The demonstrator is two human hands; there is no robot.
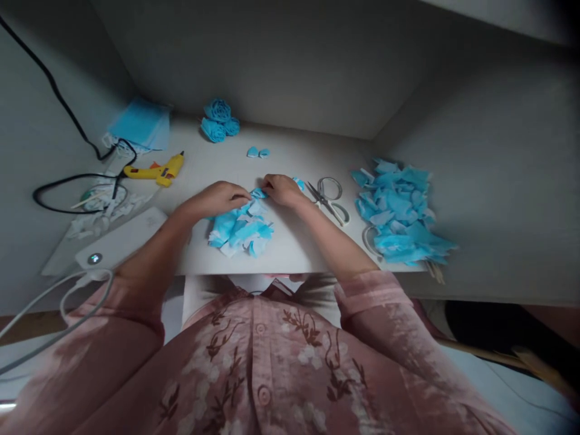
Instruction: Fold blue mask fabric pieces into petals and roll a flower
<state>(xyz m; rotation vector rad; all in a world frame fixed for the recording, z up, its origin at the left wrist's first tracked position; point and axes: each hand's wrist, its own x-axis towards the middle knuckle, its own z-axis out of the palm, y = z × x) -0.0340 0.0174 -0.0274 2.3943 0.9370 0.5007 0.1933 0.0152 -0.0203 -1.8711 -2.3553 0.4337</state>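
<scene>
Between my two hands is a small blue fabric petal (258,193). My right hand (281,190) pinches its right side with closed fingers. My left hand (222,198) is at its left, fingers bent together over the edge of the cut pieces; what its fingertips hold is too small to make out. Just below lies a loose pile of blue and white cut pieces (242,231). Two small shaped blue petals (258,153) rest farther back. Another blue piece (298,183) shows behind my right hand. Scissors (328,204) lie to the right of that hand.
At the back stand several rolled blue flowers (219,121). A stack of blue masks (140,125) and a yellow glue gun (158,171) with a black cord are left. A white power bank (122,238) lies near my left forearm. A tape roll (330,188) and larger blue pile (399,208) sit right.
</scene>
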